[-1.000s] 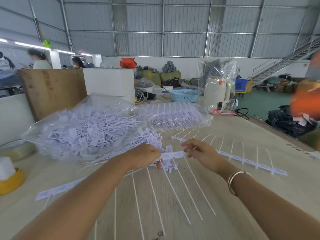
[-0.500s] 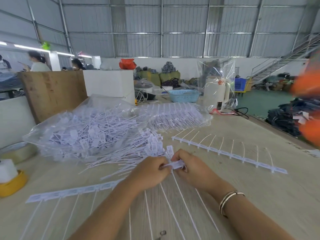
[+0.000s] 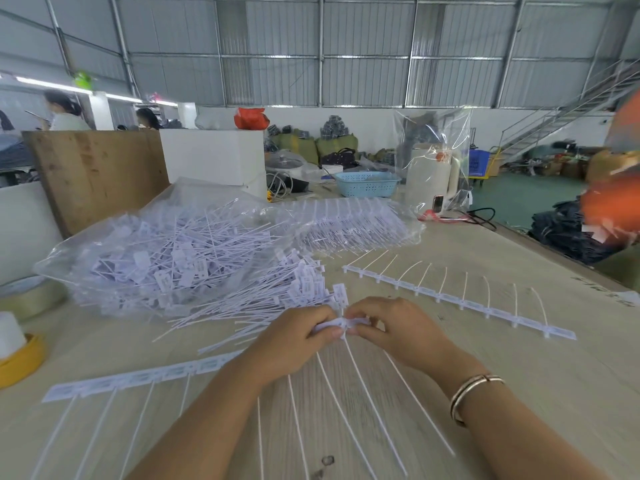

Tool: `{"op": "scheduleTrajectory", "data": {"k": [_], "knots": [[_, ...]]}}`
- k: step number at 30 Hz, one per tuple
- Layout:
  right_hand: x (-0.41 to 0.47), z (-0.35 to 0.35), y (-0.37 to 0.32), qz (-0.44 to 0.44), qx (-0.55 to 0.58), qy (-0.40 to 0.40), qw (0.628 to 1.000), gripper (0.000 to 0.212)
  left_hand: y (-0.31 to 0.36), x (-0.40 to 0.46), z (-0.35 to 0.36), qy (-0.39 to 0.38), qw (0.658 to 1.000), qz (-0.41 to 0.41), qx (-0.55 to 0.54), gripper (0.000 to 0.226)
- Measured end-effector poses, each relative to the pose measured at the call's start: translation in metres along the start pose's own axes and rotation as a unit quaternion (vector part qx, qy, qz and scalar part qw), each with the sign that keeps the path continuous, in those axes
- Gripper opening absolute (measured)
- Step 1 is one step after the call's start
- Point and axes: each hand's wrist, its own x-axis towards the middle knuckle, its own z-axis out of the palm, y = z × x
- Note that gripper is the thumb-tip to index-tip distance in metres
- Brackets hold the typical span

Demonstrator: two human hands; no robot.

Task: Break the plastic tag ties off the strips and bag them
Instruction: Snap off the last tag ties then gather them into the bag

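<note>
We are pinching a white tag strip (image 3: 341,325) between our left hand (image 3: 294,337) and right hand (image 3: 401,332), fingers of both curling tight around its header at the near middle of the wooden table (image 3: 519,358), its thin tails trailing toward us. Just beyond the strip, loose broken-off ties (image 3: 277,299) are lying beside a clear plastic bag (image 3: 166,251) holding more; to its right, another strip (image 3: 460,299) is resting.

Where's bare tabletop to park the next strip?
Free: bare wood between the right hand and the far strip, and right of that strip up to the table edge. Crowded: the loose tie pile and clear bag at left, tails under both wrists.
</note>
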Motion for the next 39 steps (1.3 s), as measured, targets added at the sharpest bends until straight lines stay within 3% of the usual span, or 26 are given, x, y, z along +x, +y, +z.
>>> {"op": "scheduleTrajectory", "data": {"k": [4, 11, 14, 18, 21, 23, 27, 31, 34, 39], "knots": [[0.002, 0.002, 0.001, 0.029, 0.045, -0.027, 0.998, 0.013, 0.001, 0.001, 0.0, 0.002, 0.999, 0.002, 0.04, 0.03], [-0.001, 0.002, -0.001, 0.031, 0.151, -0.039, 0.987, 0.018, 0.005, -0.001, 0.001, 0.017, 0.998, 0.018, 0.055, 0.021], [-0.001, 0.002, -0.001, 0.042, 0.24, -0.048, 0.969, 0.019, 0.004, -0.003, 0.0, 0.007, 0.999, 0.018, 0.028, 0.02], [-0.005, -0.007, 0.013, 0.091, 0.37, 0.008, 0.925, 0.017, 0.0, -0.009, -0.007, -0.003, 0.999, -0.001, -0.034, 0.021], [-0.009, -0.002, 0.019, 0.081, 0.282, -0.019, 0.956, 0.006, -0.002, -0.01, -0.006, -0.008, 1.0, -0.022, 0.014, 0.024], [-0.009, 0.007, 0.014, 0.059, 0.232, -0.043, 0.97, 0.013, -0.002, -0.009, -0.005, -0.015, 0.997, -0.035, 0.067, 0.022], [-0.003, 0.016, 0.008, 0.057, 0.184, -0.008, 0.981, 0.019, -0.002, -0.01, -0.007, -0.005, 0.995, -0.039, 0.09, 0.004], [-0.004, 0.021, 0.008, 0.048, 0.104, -0.039, 0.993, 0.017, -0.001, -0.011, -0.006, -0.008, 0.996, -0.057, 0.073, 0.017], [-0.004, 0.018, 0.01, 0.05, 0.08, -0.029, 0.995, 0.023, 0.002, -0.011, -0.006, -0.021, 0.996, -0.061, 0.059, 0.017], [-0.006, 0.015, 0.011, 0.025, 0.099, 0.03, 0.994, 0.008, 0.006, -0.013, -0.002, -0.031, 0.998, -0.035, 0.046, 0.015]]}}
